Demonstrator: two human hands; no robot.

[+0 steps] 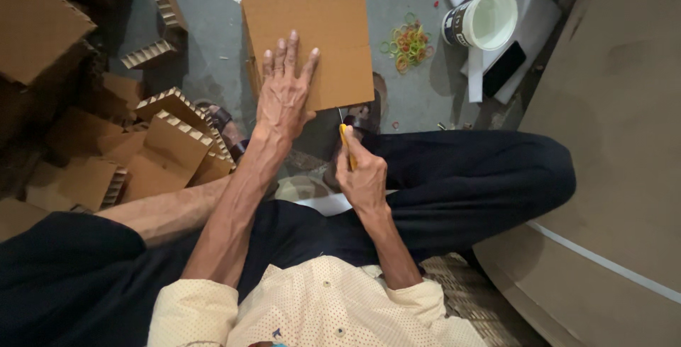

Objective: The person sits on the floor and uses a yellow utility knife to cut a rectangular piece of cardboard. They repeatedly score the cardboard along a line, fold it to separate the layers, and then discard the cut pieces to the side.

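Note:
A square brown cardboard sheet [323, 21] lies on the grey floor in front of me. My left hand [284, 92] presses flat on its near part, fingers spread. My right hand [362, 173] is closed around a yellow utility knife [345, 141], whose thin blade points up toward the sheet's near edge. I sit with dark trousers, one leg stretched to the right.
Thick honeycomb cardboard offcuts [170, 141] pile up at the left. A white plastic tub [486, 19], a heap of coloured rubber bands [409, 41] and a black phone [504, 68] lie at the upper right. A large brown board [617, 141] leans along the right side.

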